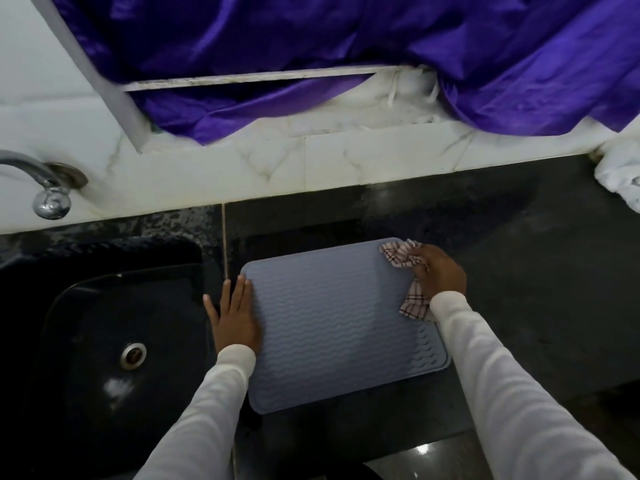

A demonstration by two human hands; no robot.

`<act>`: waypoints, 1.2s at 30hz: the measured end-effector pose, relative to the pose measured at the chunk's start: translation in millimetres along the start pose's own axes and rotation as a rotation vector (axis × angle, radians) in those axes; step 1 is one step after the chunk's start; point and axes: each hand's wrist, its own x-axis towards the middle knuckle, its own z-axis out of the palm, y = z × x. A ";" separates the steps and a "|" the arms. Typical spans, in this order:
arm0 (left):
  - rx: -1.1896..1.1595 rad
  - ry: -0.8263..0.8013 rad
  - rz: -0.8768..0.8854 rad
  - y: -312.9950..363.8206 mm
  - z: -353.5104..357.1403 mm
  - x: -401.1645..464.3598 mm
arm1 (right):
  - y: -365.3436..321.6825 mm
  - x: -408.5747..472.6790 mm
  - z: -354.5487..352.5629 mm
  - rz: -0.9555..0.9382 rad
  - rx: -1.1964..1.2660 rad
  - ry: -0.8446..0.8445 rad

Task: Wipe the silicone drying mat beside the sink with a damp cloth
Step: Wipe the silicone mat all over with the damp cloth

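A grey-blue silicone drying mat (332, 320) with wavy ridges lies flat on the dark counter, just right of the sink. My left hand (233, 315) rests flat with straight fingers on the mat's left edge. My right hand (438, 273) grips a pink-and-white checked cloth (403, 254) at the mat's far right corner. One end of the cloth sticks out past my fingers and another end hangs below my wrist over the mat's right side.
A black sink (114, 341) with a metal drain (133, 355) lies to the left, and a chrome tap (45, 188) sits above it. Purple fabric (311, 57) drapes over the white marble ledge (311, 168) behind. A white cloth (620, 174) lies at the far right on the dark counter (536, 271).
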 end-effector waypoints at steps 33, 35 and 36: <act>0.044 -0.264 0.324 241.0 19.4 22.7 | -28.5 5.2 0.3 0.119 -0.517 -0.418; 0.036 -0.257 0.331 239.8 19.6 22.8 | -21.9 -3.0 -1.4 0.110 -0.504 -0.424; 0.033 -0.251 0.336 238.8 20.3 22.5 | -18.3 -6.5 -2.4 0.105 -0.495 -0.426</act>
